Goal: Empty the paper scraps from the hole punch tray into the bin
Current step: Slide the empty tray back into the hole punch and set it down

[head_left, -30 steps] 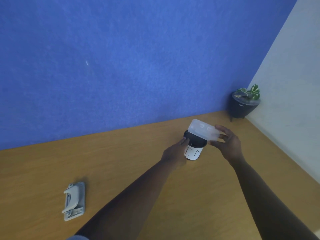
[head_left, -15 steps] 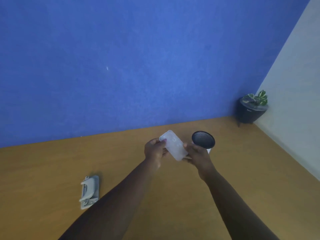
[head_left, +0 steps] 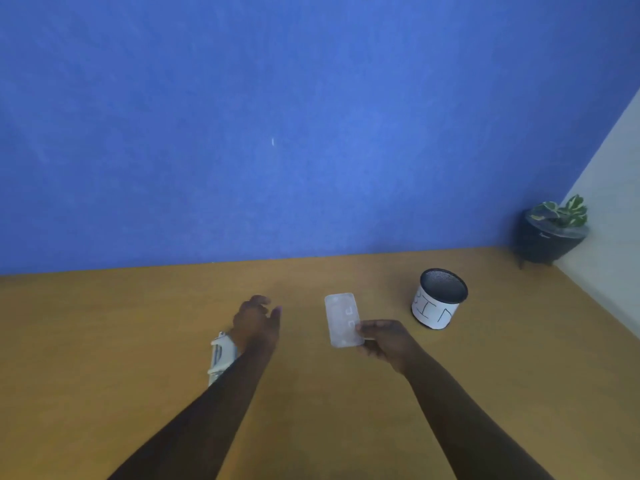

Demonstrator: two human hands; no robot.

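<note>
Wooden desk [head_left: 346, 427] under both arms: right hand [head_left: 386, 342] pinches the clear tray [head_left: 341, 317], left hand [head_left: 256, 322] hangs open and empty above the hole punch [head_left: 220, 355], bin [head_left: 438, 299] beyond the right hand.

Bare wooden desk [head_left: 104, 341] lies open to the left and near, and between the hole punch [head_left: 220, 355] under the left forearm and the tray [head_left: 341, 318], while the bin [head_left: 440, 299] stands right and the plant pot [head_left: 547, 240] fills the far right corner.
</note>
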